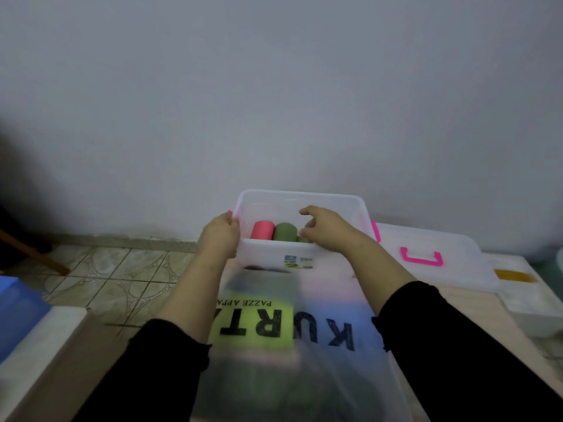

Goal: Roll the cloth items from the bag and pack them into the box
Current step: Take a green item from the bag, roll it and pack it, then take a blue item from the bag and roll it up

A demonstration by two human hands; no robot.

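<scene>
A clear plastic box (329,200) stands against the wall. Inside it lie a rolled pink cloth (262,229) and a rolled green cloth (285,231) side by side. My left hand (221,236) grips the box's left rim. My right hand (323,225) hovers inside the box over the green roll's right end, fingers loosely curled; a bit of green shows beneath them, and whether they hold it is unclear. A translucent plastic bag (289,345) with black lettering and a yellow-green patch lies in front of the box, dark cloth showing dimly through it.
The box's clear lid (432,263) with a pink handle (422,257) lies to the right. A white block (530,303) sits further right. A blue object (18,309) is at the left, with patterned floor tiles (122,278) beyond and a wooden leg (33,254) near the wall.
</scene>
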